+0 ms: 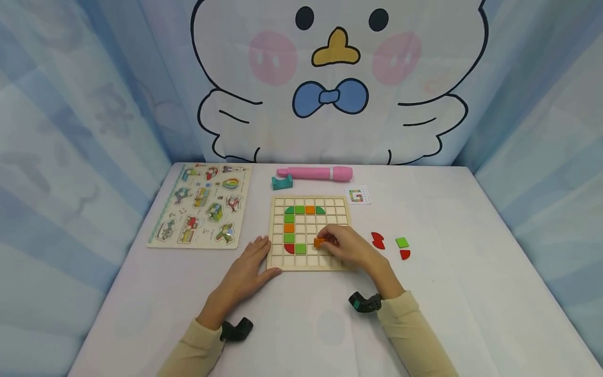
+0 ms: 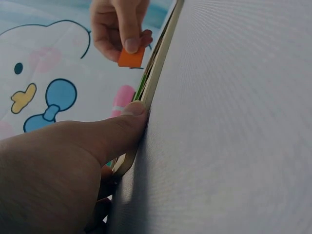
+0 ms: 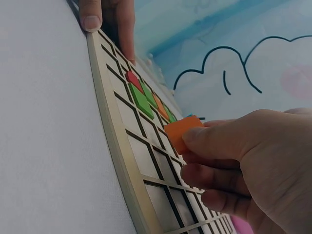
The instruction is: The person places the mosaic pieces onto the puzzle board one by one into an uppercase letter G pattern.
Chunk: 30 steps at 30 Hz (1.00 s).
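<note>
An orange square tile [image 3: 181, 132] is pinched between the thumb and fingers of my right hand [image 1: 346, 243]. It is held over the lower middle of the wooden grid board [image 1: 311, 263]. Green, orange and red pieces form a C-like line in the board's cells, with a green square [image 1: 300, 248] closest to the held tile. My left hand [image 1: 245, 269] rests at the board's left edge, fingers extended. Its thumb [image 2: 124, 126] presses the rim at the near left corner.
Right of the board lie red pieces [image 1: 378, 241] and a green square [image 1: 402, 242]. A small pattern card [image 1: 359, 195] sits at its far right corner. Behind are a pink marker-like stick [image 1: 315, 173] and a teal block [image 1: 282, 183]. A picture puzzle board [image 1: 200, 207] lies left.
</note>
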Each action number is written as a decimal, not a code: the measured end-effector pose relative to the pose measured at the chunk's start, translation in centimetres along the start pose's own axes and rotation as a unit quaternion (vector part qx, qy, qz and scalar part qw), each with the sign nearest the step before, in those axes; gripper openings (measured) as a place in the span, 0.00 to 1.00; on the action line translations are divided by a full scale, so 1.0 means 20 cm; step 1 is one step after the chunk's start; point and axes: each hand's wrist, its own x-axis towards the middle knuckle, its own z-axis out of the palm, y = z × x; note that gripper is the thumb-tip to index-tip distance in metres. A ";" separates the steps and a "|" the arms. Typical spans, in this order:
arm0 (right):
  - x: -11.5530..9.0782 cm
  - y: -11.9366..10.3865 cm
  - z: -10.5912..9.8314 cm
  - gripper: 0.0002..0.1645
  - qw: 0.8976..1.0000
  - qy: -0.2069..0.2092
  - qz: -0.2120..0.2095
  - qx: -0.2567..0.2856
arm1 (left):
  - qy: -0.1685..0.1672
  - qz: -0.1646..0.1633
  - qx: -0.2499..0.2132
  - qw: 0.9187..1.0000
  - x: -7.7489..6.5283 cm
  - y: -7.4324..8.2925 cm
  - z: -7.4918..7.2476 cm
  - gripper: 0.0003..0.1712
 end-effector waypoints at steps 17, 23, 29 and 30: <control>0.02 -0.02 0.06 0.10 1.000 -0.019 0.016 -0.012 | 0.003 0.008 0.006 1.000 0.01 -0.01 0.00 0.47; 0.02 -0.02 0.08 0.09 1.000 -0.006 -0.007 -0.028 | -0.002 0.005 0.007 1.000 0.01 -0.01 0.01 0.48; 0.03 -0.01 0.09 0.10 0.999 0.010 -0.037 -0.038 | -0.007 -0.006 0.007 1.000 0.02 -0.01 0.01 0.49; 0.03 -0.01 0.10 0.10 0.998 0.012 -0.044 -0.039 | -0.009 -0.008 0.007 1.000 0.02 -0.01 0.01 0.49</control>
